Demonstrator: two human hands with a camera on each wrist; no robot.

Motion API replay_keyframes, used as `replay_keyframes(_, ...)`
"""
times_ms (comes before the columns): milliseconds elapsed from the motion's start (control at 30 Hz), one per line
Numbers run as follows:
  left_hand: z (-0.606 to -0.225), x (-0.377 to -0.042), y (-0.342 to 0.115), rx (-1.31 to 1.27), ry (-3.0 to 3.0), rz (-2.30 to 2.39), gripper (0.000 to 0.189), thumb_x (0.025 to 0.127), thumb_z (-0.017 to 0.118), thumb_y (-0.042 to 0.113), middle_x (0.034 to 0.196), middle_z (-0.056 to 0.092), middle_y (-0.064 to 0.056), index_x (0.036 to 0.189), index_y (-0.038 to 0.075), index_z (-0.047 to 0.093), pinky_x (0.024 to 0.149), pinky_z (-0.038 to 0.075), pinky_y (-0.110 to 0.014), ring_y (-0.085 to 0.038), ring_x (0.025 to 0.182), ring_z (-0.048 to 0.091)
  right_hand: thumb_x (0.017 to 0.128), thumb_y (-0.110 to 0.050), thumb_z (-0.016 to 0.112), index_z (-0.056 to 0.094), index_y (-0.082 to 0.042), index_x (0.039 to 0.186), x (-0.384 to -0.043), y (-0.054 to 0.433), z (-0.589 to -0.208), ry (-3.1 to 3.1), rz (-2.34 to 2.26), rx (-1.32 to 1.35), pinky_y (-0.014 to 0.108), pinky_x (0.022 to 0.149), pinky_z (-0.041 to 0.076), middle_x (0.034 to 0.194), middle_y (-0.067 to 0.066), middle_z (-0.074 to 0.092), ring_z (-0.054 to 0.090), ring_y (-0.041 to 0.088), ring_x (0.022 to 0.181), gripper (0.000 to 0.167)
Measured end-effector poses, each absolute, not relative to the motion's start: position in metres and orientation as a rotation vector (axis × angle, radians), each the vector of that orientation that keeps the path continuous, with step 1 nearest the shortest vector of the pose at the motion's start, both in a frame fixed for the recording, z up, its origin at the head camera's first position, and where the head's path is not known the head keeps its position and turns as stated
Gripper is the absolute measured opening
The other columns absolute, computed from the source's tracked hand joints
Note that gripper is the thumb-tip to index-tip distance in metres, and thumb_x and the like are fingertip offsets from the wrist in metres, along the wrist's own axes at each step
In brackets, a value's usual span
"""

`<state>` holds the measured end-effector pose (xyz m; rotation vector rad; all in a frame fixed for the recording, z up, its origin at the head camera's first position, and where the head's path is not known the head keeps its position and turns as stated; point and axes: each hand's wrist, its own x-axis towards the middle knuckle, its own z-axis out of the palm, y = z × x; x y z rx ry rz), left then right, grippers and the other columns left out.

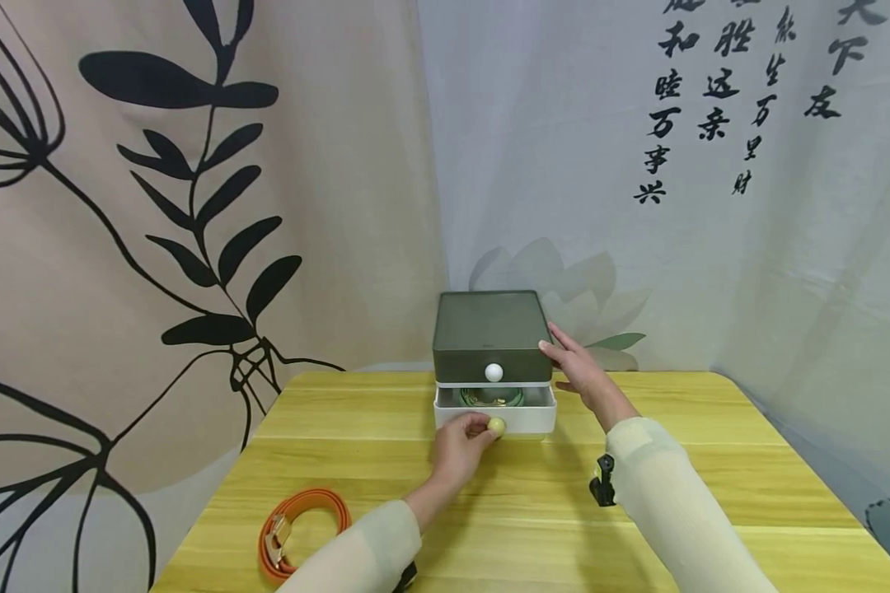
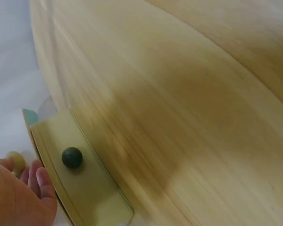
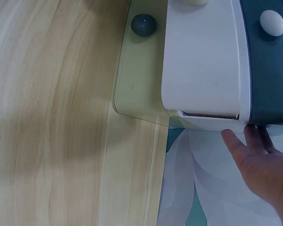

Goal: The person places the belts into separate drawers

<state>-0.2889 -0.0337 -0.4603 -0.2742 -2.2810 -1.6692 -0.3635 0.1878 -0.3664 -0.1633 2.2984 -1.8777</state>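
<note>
A small drawer box (image 1: 489,321) stands at the back of the table, its top unit dark green with a white knob (image 1: 494,372). Below, a white drawer (image 1: 530,421) is pulled partway out. Inside it lies a green looped item (image 1: 489,403) with gold-coloured bits. My left hand (image 1: 458,449) pinches the pale yellow knob (image 1: 496,426) on the white drawer's front. My right hand (image 1: 582,371) rests with extended fingers against the box's right side. Under the white drawer, a yellow-green drawer front (image 2: 92,181) with a dark green knob (image 2: 72,157) shows in both wrist views.
A coiled orange belt (image 1: 315,495) with a metal buckle lies on the wooden table (image 1: 534,527) at the front left. Behind the table hangs a printed cloth (image 1: 356,206) with plants and writing. The table's far edge runs close behind the box.
</note>
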Motion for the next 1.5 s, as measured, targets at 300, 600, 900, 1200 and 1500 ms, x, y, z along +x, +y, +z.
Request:
replay_keyframes(300, -0.462, -0.297, -0.028, -0.178, -2.264, -1.693, 0.010, 0.084, 0.077, 0.001, 0.086, 0.070, -0.004, 0.093, 0.001, 0.073, 0.068, 0.052, -0.023, -0.013, 0.080, 0.063, 0.105, -0.042, 0.047, 0.006, -0.034, 0.160, -0.362, 0.189, -0.367, 2.299, -1.874, -0.171, 0.062, 0.111, 0.026, 0.165, 0.014, 0.005, 0.021, 0.041, 0.146, 0.068)
replay_keyframes(600, -0.460, -0.302, -0.025, -0.122, -2.250, -1.726, 0.010, 0.084, 0.077, 0.001, 0.084, 0.070, -0.005, 0.094, 0.001, 0.073, 0.067, 0.050, -0.023, -0.013, 0.080, 0.062, 0.105, -0.042, 0.046, 0.006, -0.034, 0.160, -0.363, 0.188, -0.366, 2.302, -1.873, -0.163, 0.062, 0.111, 0.026, 0.165, 0.015, 0.005, 0.020, 0.041, 0.146, 0.068)
replay_keyframes(900, -0.462, -0.311, -0.022, -0.090, -2.228, -1.692, 0.010, 0.083, 0.077, -0.001, 0.082, 0.070, -0.005, 0.093, 0.001, 0.073, 0.063, 0.049, -0.022, -0.014, 0.078, 0.063, 0.105, -0.041, 0.046, 0.006, -0.032, 0.160, -0.363, 0.189, -0.365, 2.301, -1.869, -0.160, 0.064, 0.109, 0.028, 0.165, 0.014, 0.006, 0.020, 0.040, 0.146, 0.069)
replay_keyframes(1200, -0.461, -0.317, -0.020, -0.028, -2.238, -1.689, 0.009, 0.084, 0.076, 0.004, 0.084, 0.070, -0.003, 0.093, 0.003, 0.074, 0.064, 0.050, -0.024, -0.014, 0.080, 0.063, 0.105, -0.040, 0.046, 0.006, -0.033, 0.160, -0.362, 0.188, -0.365, 2.284, -1.887, -0.145, 0.064, 0.110, 0.026, 0.165, 0.014, 0.006, 0.018, 0.040, 0.147, 0.068)
replay_keyframes(1500, -0.463, -0.324, -0.020, -0.020, -2.232, -1.651, 0.009, 0.084, 0.077, 0.004, 0.084, 0.071, -0.004, 0.092, 0.002, 0.075, 0.067, 0.052, -0.026, -0.015, 0.080, 0.065, 0.105, -0.041, 0.046, 0.006, -0.036, 0.159, -0.361, 0.187, -0.365, 2.264, -1.910, -0.147, 0.064, 0.106, 0.033, 0.165, 0.013, 0.005, 0.019, 0.039, 0.147, 0.067)
